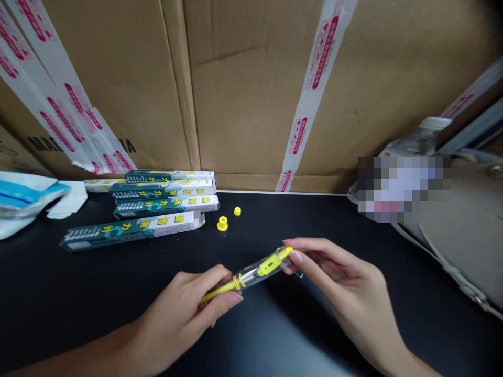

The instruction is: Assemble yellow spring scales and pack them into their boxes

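A tubular spring scale [248,274], a clear tube with yellow parts inside, is held slantwise above the black table, its right end higher. My left hand [188,309] wraps round its lower left part, thumb and fingers closed on the tube. At the upper right end, my right hand [346,283] pinches the yellow tip between thumb and fingers; a small piece of metal shows just below those fingertips. Beyond the tube, two small yellow caps stand on the table: a larger flanged cap [222,224] and a smaller cap [237,211].
Several long printed boxes [167,204] lie at the back left, the nearest box [133,230] with its end flap open. A blue-and-white plastic packet [31,196] is at far left. A clear bottle [418,139] and a beige bag [463,225] stand right. Cardboard [243,94] walls the back.
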`<state>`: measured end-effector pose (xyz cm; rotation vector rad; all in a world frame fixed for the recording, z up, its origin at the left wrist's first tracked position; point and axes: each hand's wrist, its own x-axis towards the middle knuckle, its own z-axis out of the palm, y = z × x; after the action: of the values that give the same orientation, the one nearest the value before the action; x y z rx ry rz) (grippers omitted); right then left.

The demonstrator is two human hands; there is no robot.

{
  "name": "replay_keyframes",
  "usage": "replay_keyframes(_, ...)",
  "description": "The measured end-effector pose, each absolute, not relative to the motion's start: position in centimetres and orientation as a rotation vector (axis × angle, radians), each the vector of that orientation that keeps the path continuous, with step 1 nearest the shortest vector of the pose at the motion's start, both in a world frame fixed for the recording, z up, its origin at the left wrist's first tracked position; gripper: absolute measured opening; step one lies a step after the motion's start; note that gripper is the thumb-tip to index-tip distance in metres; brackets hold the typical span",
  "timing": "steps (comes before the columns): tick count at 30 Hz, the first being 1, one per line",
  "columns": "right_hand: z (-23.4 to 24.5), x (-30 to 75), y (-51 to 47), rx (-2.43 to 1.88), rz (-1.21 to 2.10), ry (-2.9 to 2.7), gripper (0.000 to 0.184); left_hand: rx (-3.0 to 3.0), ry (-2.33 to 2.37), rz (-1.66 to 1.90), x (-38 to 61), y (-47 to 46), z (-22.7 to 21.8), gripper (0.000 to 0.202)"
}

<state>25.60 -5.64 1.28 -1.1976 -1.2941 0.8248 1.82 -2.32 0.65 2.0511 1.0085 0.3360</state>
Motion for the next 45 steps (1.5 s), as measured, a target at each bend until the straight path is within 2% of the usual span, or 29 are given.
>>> replay_keyframes(6, 1.4, 25.7, -5.4, -1.236, 0.781, -1.295, 0.012, 2.282, 1.141, 0.503, 1.6, -2.9, -0.1, 0.026)
replay_keyframes(12, 1.1, 25.3, -5.4, -1.203, 0.759, -1.319, 0.012, 2.351, 1.072, 0.632, 1.4, -2.9, -0.5, 0.021)
replay_keyframes(22, 0.5, 25.2, -5.7, -1.155, 0.743, -1.373, 0.018, 2.320, 1.111, 0.696, 1.2, -2.7, -0.4, 0.032)
replay_keyframes(28, -0.4, 25.3, -5.4, -1.126, 0.809, -1.325, 0.047, 2.189, 1.070, 0.728, 1.2, -2.4, 0.0, 0.028)
replay_keyframes(32, -1.3, 25.8, -4.4, -1.238, 0.719, -1.404, 0.051, 2.116, 1.061, 0.774, 1.3, -2.2, 0.0, 0.025)
replay_keyframes(38, -1.6, 25.0, -2.2, -1.299, 0.496, -1.793, 0.043, 2.098, 1.066, 0.817, 1.1, -2.2, -0.2, 0.026)
replay_keyframes(45, -3.1, 21.4, 1.9, -1.233, 0.460, -1.902, 0.057, 2.116, 1.053, 0.837, 1.3, -2.0, 0.4, 0.025)
